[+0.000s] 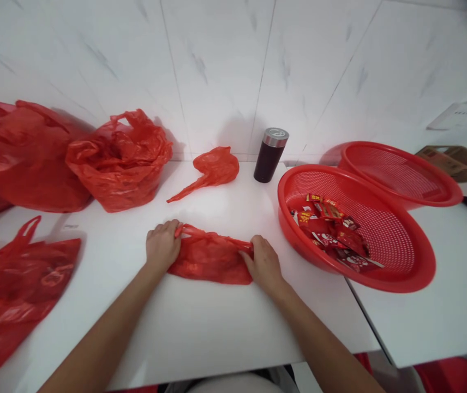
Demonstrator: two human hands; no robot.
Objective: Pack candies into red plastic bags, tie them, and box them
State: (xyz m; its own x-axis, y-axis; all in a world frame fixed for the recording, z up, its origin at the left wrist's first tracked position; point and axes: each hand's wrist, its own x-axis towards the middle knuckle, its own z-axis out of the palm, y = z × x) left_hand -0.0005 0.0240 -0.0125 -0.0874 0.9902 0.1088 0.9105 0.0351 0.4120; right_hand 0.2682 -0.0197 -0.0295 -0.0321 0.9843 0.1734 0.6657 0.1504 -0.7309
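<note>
A red plastic bag (215,259) lies on the white table in front of me, with something lumpy showing faintly through its thin film. My left hand (163,244) is closed on the bag's upper left corner, by its handle. At the upper right corner, my right hand (265,262) pinches the bag between thumb and fingers. The bag's top edge is stretched between both hands. To the right, a red perforated basket (397,245) holds several small snack packets (327,224) in red and yellow wrappers.
Behind the bag lie a crumpled red bag (217,166) and a dark tumbler (271,155) with a silver lid. Full red bags (121,164) crowd the left, another (21,284) lying nearer. A second red basket (405,169) and a cardboard box (454,161) stand at right. A tiled wall closes the back.
</note>
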